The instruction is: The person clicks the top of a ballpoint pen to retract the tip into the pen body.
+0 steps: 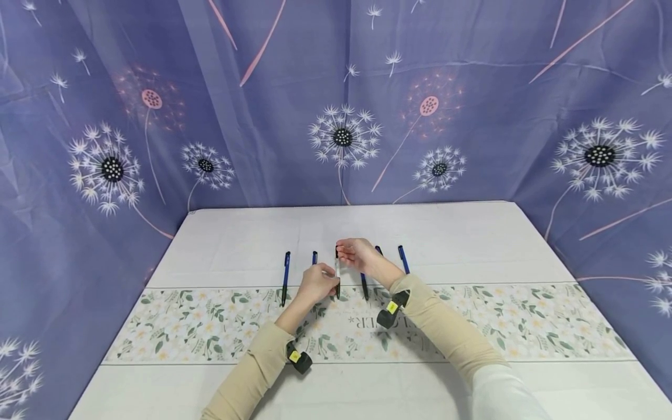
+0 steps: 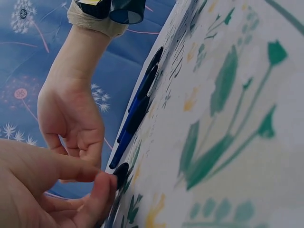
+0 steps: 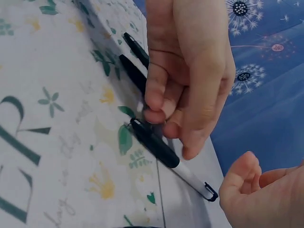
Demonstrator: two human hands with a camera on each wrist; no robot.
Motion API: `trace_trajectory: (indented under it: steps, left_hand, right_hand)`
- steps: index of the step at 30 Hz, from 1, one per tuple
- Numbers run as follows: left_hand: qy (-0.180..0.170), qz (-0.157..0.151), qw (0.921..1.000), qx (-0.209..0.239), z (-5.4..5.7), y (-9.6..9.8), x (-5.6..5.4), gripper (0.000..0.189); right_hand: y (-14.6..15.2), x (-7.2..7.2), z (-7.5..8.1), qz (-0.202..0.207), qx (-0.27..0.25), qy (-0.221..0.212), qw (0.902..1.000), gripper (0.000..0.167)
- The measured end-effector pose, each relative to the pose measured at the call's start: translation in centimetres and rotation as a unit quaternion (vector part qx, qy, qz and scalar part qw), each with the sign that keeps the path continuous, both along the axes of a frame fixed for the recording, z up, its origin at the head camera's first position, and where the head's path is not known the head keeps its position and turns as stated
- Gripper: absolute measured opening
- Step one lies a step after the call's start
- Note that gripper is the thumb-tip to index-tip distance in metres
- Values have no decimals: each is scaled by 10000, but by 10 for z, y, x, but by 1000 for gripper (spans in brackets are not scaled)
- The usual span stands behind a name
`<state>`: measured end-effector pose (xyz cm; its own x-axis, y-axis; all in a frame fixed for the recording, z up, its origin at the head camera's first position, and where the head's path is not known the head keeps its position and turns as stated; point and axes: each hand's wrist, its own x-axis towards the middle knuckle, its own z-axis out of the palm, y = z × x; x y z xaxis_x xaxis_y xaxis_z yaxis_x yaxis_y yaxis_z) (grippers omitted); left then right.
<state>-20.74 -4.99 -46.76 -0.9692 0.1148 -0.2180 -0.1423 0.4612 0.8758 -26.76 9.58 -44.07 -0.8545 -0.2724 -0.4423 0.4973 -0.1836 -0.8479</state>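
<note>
A white pen with a black clip end and black grip [image 1: 338, 270] lies on the table between the two hands, its clip end away from me. My left hand [image 1: 317, 283] is beside its grip, thumb and fingers close together. In the right wrist view, the left hand's fingers [image 3: 156, 92] lie just behind the pen [image 3: 156, 147], whose near side is uncovered. Loosely bent, the fingers of my right hand [image 1: 359, 255] hover by the clip end; whether they touch it is unclear. In the left wrist view, the right hand [image 2: 73, 123] hangs with fingertips downward.
Blue pens with dark grips lie on both sides: one at the left [image 1: 285, 280], one partly behind the left hand [image 1: 314, 256], several at the right [image 1: 403, 259]. A floral strip [image 1: 210, 326] crosses the white table [image 1: 252, 233]. Purple curtains [image 1: 273, 146] surround the table's back and sides.
</note>
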Motion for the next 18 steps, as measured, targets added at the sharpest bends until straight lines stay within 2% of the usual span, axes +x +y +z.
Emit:
trace_trajectory:
  steps: [6, 11, 18]
  left_hand:
    - [292, 272, 9974, 599, -1, 2, -2, 21]
    - [179, 390, 9926, 1139, 0, 5, -3, 21]
    - [74, 305, 9887, 1464, 2, 11, -1, 24]
  right_hand:
    - [2, -4, 3, -196, -184, 148, 9995, 29]
    - [7, -6, 5, -330, -300, 254, 9987, 14]
    - [13, -5, 6, -246, -343, 472, 9980, 18]
